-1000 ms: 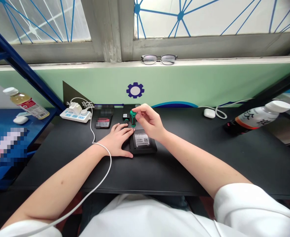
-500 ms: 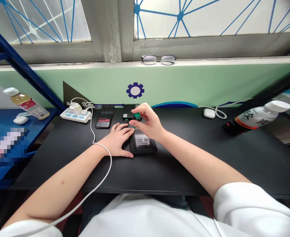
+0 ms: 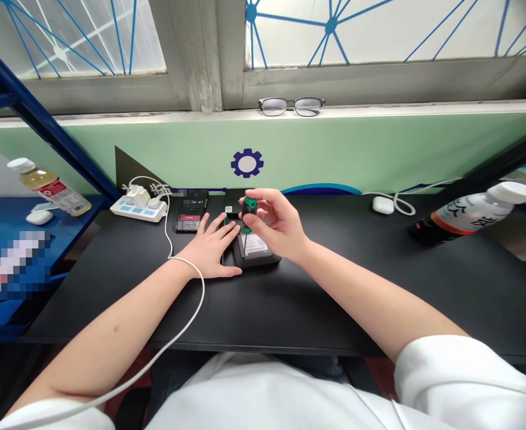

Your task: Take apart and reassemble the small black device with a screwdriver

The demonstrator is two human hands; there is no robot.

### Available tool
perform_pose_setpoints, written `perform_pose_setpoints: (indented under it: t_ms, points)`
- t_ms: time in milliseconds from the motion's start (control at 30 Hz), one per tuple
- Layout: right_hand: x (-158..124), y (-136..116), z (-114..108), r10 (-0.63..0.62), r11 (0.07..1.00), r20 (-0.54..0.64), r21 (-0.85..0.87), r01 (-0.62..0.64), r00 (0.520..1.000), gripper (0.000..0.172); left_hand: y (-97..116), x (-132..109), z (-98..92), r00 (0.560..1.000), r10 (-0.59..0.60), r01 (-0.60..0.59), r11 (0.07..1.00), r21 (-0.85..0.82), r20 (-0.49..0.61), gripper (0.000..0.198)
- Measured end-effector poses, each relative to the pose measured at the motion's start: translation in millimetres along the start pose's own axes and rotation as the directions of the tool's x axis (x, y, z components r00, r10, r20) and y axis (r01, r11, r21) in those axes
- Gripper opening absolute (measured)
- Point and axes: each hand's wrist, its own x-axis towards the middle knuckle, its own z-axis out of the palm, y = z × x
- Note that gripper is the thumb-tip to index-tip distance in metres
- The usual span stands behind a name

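A green-and-black screwdriver (image 3: 249, 206) stands nearly upright in my right hand (image 3: 280, 224), with my thumb and fingers closed around its handle. Its thin shaft comes down to the near left part of a black box-shaped device (image 3: 269, 261) that carries a white label (image 3: 257, 243). Spread and stretched out, the fingers of my left hand (image 3: 211, 248) lie by the device's left side, the thumb near its front left corner. Partly beneath that hand is another slim tool with a green part (image 3: 225, 221); most of it is covered.
Behind the device sits a black box (image 3: 233, 200). A phone (image 3: 190, 212) and a white power strip (image 3: 138, 209) lie to the left. A white cable (image 3: 201, 298) crosses over my left wrist. An earbud case (image 3: 383, 205) and a dark bottle (image 3: 468, 215) are on the right.
My right hand has brought the screwdriver's tip to the device's near left part, with the shaft now visible. The device has shifted slightly away from me. My left hand's fingers have spread wider.
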Motion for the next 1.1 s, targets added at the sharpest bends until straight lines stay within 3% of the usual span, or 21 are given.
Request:
perform_pose_setpoints:
  t_ms: [200, 400, 600, 867, 1000, 1100]
  points:
    - [-6, -2, 4, -0.14, 0.984, 0.098, -0.094, 0.149, 0.985, 0.031, -1, 0, -1.8, 1.0, -0.011, 0.012, 1.0, -0.029, 0.021, 0.104]
    - [-7, 1, 6, -0.233, 0.957, 0.117, -0.151, 0.249, 0.965, 0.034, -4, 1, -2.8, 1.0, 0.007, -0.006, 0.995, -0.098, 0.011, 0.1]
    - [-9, 1, 7, -0.378, 0.893, 0.064, -0.236, 0.382, 0.924, 0.038, -4, 1, -1.9, 1.0, -0.001, 0.001, 0.992, -0.129, 0.002, 0.102]
    - [-7, -5, 5, -0.231, 0.963, 0.002, -0.139, 0.229, 0.973, 0.011, -1, 2, -3.1, 1.0, -0.012, 0.015, 0.993, -0.115, 0.019, 0.106]
    - [-10, -4, 11, -0.083, 0.996, -0.002, 0.042, 0.083, 0.997, 0.022, 6, 5, -2.9, 0.999, -0.04, 0.04, 0.991, -0.127, 0.01, 0.113]
    - [-12, -5, 11, -0.098, 0.995, -0.055, 0.028, 0.1, 0.994, 0.024, 9, 5, -2.2, 0.999, -0.052, 0.051, 0.99, -0.128, 0.003, 0.111]
